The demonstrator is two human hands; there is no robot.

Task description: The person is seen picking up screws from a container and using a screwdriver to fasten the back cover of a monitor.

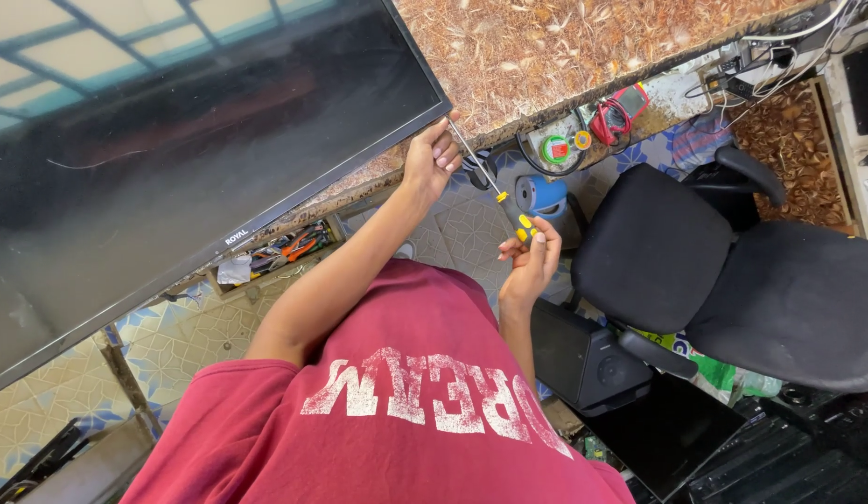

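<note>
A large flat black television (173, 159) lies on a speckled brown countertop (565, 47), its lower right corner overhanging the edge. My left hand (432, 154) grips that corner from below. In my right hand (532, 259) is a screwdriver (495, 194) with a yellow and black handle. Its thin metal shaft runs up and left, and the tip meets the television's corner right beside my left fingers. A red shirt covers my body in the foreground.
A black office chair (733, 280) stands close on the right, with a black speaker (583, 359) beside it. Under the counter edge are a red meter (619, 112), a green and white round item (555, 149), a blue roll (541, 193) and cables. A tray of tools (289, 247) sits lower left, over patterned floor tiles.
</note>
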